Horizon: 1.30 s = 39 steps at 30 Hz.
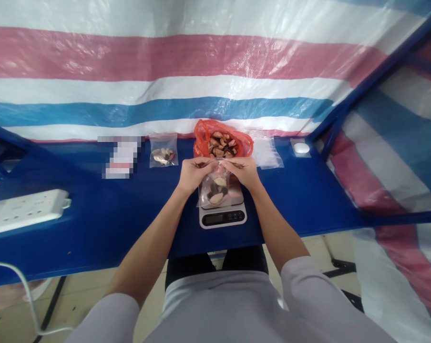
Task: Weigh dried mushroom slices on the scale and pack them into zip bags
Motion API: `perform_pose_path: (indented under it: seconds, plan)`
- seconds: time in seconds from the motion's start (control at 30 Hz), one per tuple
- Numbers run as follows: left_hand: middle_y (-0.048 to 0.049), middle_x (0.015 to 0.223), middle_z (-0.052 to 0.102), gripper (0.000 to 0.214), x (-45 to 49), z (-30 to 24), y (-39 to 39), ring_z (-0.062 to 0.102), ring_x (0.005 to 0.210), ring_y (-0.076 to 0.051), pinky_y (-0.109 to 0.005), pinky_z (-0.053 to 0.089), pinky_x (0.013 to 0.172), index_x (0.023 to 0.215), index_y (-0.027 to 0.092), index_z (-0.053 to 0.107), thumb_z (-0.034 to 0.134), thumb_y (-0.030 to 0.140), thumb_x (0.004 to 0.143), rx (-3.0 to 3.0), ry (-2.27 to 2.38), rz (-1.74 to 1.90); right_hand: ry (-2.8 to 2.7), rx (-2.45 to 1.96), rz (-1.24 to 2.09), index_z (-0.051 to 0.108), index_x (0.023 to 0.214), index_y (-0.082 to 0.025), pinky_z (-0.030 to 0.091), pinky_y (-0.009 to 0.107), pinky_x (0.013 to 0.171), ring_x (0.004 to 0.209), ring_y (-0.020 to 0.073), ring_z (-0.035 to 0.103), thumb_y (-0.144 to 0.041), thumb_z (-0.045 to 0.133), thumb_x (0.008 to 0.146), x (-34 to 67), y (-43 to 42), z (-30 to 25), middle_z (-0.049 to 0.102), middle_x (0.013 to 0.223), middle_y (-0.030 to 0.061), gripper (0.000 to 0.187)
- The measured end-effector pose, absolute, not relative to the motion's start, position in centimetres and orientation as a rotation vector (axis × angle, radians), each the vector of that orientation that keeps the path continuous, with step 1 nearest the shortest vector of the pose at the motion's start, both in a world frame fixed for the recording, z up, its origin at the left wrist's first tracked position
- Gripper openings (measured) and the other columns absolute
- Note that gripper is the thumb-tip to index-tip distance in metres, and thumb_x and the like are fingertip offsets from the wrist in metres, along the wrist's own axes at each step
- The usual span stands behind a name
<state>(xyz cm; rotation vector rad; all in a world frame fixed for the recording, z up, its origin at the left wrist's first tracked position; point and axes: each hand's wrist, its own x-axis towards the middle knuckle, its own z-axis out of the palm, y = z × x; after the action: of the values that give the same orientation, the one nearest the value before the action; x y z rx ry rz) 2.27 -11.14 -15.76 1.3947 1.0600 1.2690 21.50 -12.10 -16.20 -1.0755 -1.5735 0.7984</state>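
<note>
My left hand [195, 174] and my right hand [244, 170] meet at the top edge of a clear zip bag [218, 190], fingers pinched on it from both sides. Several pale and dark pieces, perhaps shells or stones, lie inside it. Beneath the bag is a digital kitchen scale [241, 219]; whether the bag rests on its plate I cannot tell. Right behind my hands sits a red plastic bag [201, 138], its mouth wide, full of similar brownish pieces [220, 143].
Left of the red bag lies another filled zip bag [163, 151]; to its right are flat clear bags [267, 153] and a small bag with a white round object [301, 148]. A white power strip [25, 209] occupies the left of the blue table [129, 228]. Striped sheeting [165, 57] hangs behind.
</note>
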Motion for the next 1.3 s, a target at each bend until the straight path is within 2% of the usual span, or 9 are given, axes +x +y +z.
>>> perform_pose_path:
  seconds: [0.2,0.37,0.53,0.73,0.9,1.0,1.2,1.3]
  plan:
    - [-0.0073,0.081,0.08,0.035,2.36,-15.81,-11.22,0.07,0.071,-0.019,-0.031,0.057,0.072,0.079,0.016,0.083,0.088,0.048,0.064,1.44,1.05,1.288,-1.589,-1.052,0.75,0.085,0.084,-0.024,0.053,0.028,0.061,0.064,0.0182,0.068,-0.048,0.07,0.083,21.42,-12.06,-16.46,0.077,0.071,0.0001,0.029]
    - [-0.0082,0.083,0.08,0.04,1.93,-16.11,-10.92,0.071,0.072,-0.021,-0.032,0.058,0.071,0.082,0.016,0.083,0.09,0.05,0.062,1.386,1.047,1.26,-1.553,-1.077,0.808,0.085,0.086,-0.023,0.056,0.029,0.064,0.069,0.0191,0.071,-0.046,0.072,0.082,21.56,-12.03,-16.31,0.079,0.076,0.0004,0.026]
    - [-0.007,0.073,0.078,0.036,1.55,-16.05,-10.95,0.07,0.065,-0.021,-0.03,0.056,0.06,0.081,0.017,0.083,0.088,0.049,0.065,1.394,1.097,1.306,-1.454,-1.065,0.889,0.083,0.085,-0.023,0.059,0.03,0.069,0.073,0.0195,0.073,-0.044,0.075,0.08,21.46,-11.96,-16.31,0.079,0.078,0.002,0.024]
    - [-0.0064,0.072,0.077,0.036,1.95,-15.53,-11.33,0.066,0.059,-0.018,-0.027,0.052,0.054,0.079,0.017,0.083,0.088,0.049,0.064,1.405,1.101,1.29,-1.466,-1.061,0.851,0.082,0.081,-0.023,0.056,0.03,0.064,0.067,0.0185,0.07,-0.044,0.075,0.078,21.24,-11.92,-16.41,0.077,0.074,0.0013,0.021]
    - [-0.0072,0.079,0.079,0.039,1.73,-15.95,-10.89,0.069,0.067,-0.019,-0.03,0.056,0.066,0.079,0.018,0.083,0.089,0.052,0.062,1.346,1.06,1.33,-1.402,-1.067,0.894,0.078,0.07,-0.022,0.055,0.03,0.059,0.06,0.0173,0.067,-0.045,0.076,0.078,21.28,-11.92,-16.09,0.074,0.066,0.0013,0.025]
    - [-0.0073,0.079,0.079,0.039,1.66,-16.12,-10.85,0.069,0.068,-0.019,-0.03,0.056,0.068,0.077,0.018,0.082,0.089,0.053,0.062,1.352,1.059,1.359,-1.37,-1.047,0.956,0.078,0.074,-0.022,0.056,0.029,0.061,0.061,0.0169,0.068,-0.044,0.077,0.076,21.21,-11.95,-16.03,0.075,0.069,0.0013,0.023]
    - [-0.0073,0.079,0.08,0.037,1.92,-15.9,-11.27,0.07,0.07,-0.019,-0.03,0.055,0.069,0.078,0.018,0.083,0.088,0.053,0.064,1.405,1.078,1.33,-1.419,-1.018,0.94,0.079,0.081,-0.022,0.06,0.031,0.074,0.076,0.0188,0.073,-0.043,0.077,0.076,21.08,-11.94,-16.12,0.079,0.084,0.0026,0.022]
    - [-0.007,0.079,0.08,0.04,2.02,-15.9,-11.25,0.069,0.069,-0.019,-0.03,0.056,0.07,0.079,0.018,0.083,0.088,0.055,0.063,1.386,1.095,1.321,-1.419,-1.038,0.94,0.079,0.08,-0.021,0.059,0.03,0.07,0.071,0.0179,0.072,-0.042,0.077,0.075,21.13,-11.82,-16.16,0.078,0.079,0.0021,0.022]
